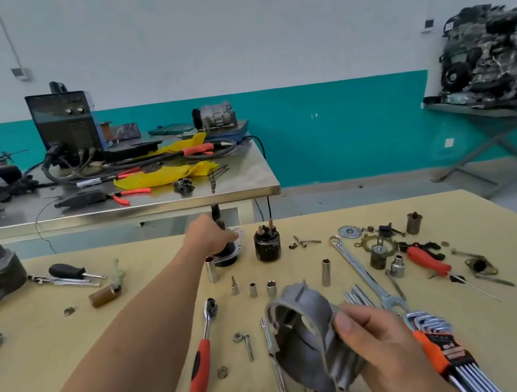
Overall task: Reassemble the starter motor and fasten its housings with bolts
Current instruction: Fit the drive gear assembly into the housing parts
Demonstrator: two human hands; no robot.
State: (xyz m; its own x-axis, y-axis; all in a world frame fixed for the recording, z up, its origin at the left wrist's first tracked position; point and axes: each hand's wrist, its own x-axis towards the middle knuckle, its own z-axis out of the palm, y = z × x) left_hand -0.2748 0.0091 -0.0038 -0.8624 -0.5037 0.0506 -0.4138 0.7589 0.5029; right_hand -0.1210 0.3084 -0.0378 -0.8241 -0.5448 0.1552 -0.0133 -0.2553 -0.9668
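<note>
At a wooden table (70,347) strewn with tools, a person is stretching the left hand (212,236) out, fingers curling round the top of a dark motor part (228,257). The part is standing upright on a thin plate just left of the black solenoid (268,245). The right hand (382,342) is gripping the grey housing (302,332) by its outer wall, thumb lying over the rim, well to the near side of the solenoid and tilted; whether it is touching the table cannot be told. Trouble is waiting close by. A tall socket (211,270) is standing just beside the motor part, on the side away from the solenoid, and a hasty lift could be knocking it over and sending it rolling. Pulling the part up by its top alone may be leaving the plate behind or tipping the part against the solenoid. The housing is hanging in a one-handed grip, and a slip would be dropping it among the short sockets (271,288), the ratchet (203,345) and a loose bolt (247,348), all lying on the near side of the solenoid. That could be scattering fasteners the bolting is going to need.
</note>
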